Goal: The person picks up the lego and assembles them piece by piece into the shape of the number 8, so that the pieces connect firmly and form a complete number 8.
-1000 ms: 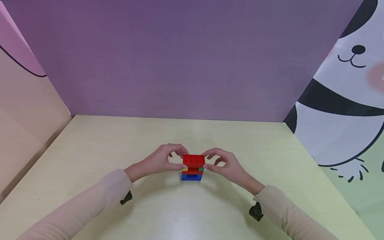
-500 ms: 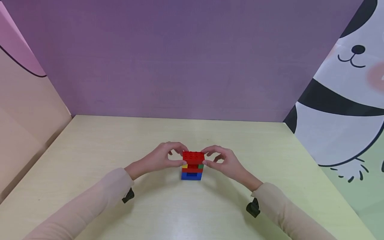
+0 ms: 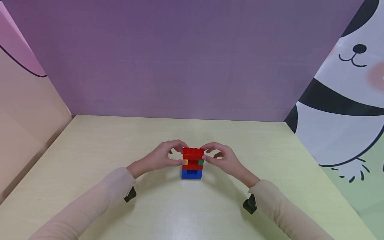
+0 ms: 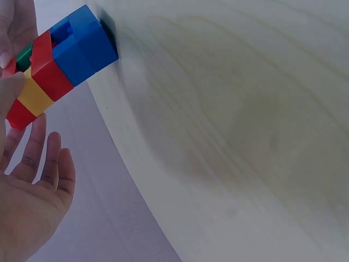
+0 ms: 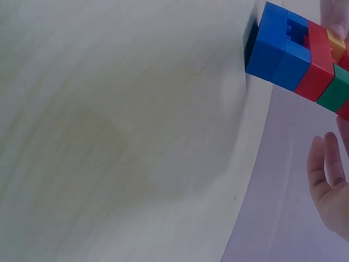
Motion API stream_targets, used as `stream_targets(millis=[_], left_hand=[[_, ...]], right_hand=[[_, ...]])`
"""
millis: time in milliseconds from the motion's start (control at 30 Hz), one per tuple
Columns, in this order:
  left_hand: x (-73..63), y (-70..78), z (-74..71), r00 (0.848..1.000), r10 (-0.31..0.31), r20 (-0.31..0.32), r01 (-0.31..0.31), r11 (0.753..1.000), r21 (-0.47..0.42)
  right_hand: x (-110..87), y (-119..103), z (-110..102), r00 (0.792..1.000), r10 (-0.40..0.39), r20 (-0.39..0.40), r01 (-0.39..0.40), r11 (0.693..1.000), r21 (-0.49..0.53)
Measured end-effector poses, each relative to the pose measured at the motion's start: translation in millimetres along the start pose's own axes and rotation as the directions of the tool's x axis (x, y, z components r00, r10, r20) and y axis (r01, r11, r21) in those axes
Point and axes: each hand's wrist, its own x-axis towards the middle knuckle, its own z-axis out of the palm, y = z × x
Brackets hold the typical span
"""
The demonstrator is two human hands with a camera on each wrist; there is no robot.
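A stack of toy building bricks stands at the middle of the table, leaning back. Blue bricks (image 3: 192, 177) form its base, with a recess in the front. Above comes a red brick (image 4: 54, 73), then a yellow brick (image 4: 35, 97) on the left and a green brick (image 5: 335, 90) on the right. A studded red brick (image 3: 193, 154) tops it. My left hand (image 3: 163, 156) pinches the upper left side, thumb at the yellow brick, index finger behind the top. On the other side my right hand (image 3: 223, 158) pinches the upper right, thumb near the green brick.
The pale wooden table (image 3: 120, 136) meets a purple wall (image 3: 180, 66) at the back. A panel with a panda drawing (image 3: 345, 133) borders the right, a beige wall (image 3: 27, 126) the left. Dark wrist cameras hang below both sleeves.
Both hands have risen slightly and moved away from me at the top, tipping the stack backward. More of its front shows now, less of the top studs. Both hands keep their grip.
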Motion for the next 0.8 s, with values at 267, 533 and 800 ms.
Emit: stream_targets(millis=[267,533,800], left_hand=[[3.1,-4.3,3.6,0.999,-0.024,-0.025,0.024,1.000,0.003],[4.8,-7.4,9.0,0.997,-0.053,-0.062,0.052,0.999,-0.009],[4.4,-10.6,13.7,0.994,-0.080,-0.076,0.078,0.997,-0.029]], right_hand=[[6.4,3,1,0.999,0.033,-0.013,-0.033,0.999,0.006],[13.3,6,1,0.999,0.042,-0.003,-0.042,0.998,0.042],[23.2,24,2,0.997,0.082,0.004,-0.082,0.995,0.055]])
